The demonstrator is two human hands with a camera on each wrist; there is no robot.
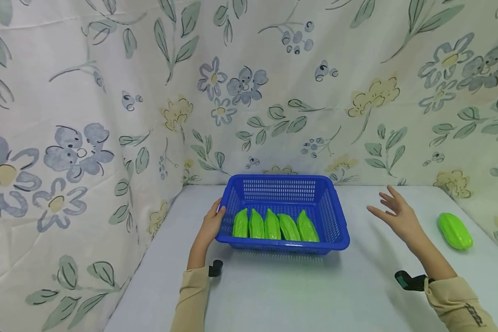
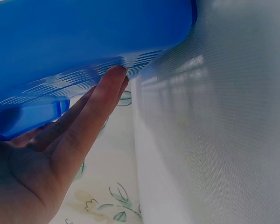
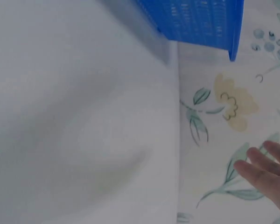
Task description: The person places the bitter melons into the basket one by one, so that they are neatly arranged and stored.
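Observation:
A blue plastic basket (image 1: 282,246) with slotted walls stands at the far middle of the white table. Inside it, several bright green, ridged, pointed vegetables (image 1: 272,226) lie side by side along the near wall. My left hand (image 1: 210,225) holds the basket's left side at the rim. From the left wrist, the fingers (image 2: 91,126) of that hand run long against the basket's slotted outside; the thumb is hidden there. Apart from the basket, my right hand (image 1: 400,219) is raised over the table with its fingers spread, holding nothing.
A single shiny green ridged fruit or vegetable (image 1: 455,230) lies on the table (image 1: 274,295) at the right, beyond my right forearm. A floral curtain (image 1: 249,92) hangs behind the table and along its left side. Dark wrist mounts (image 1: 411,280) sit at both cuffs.

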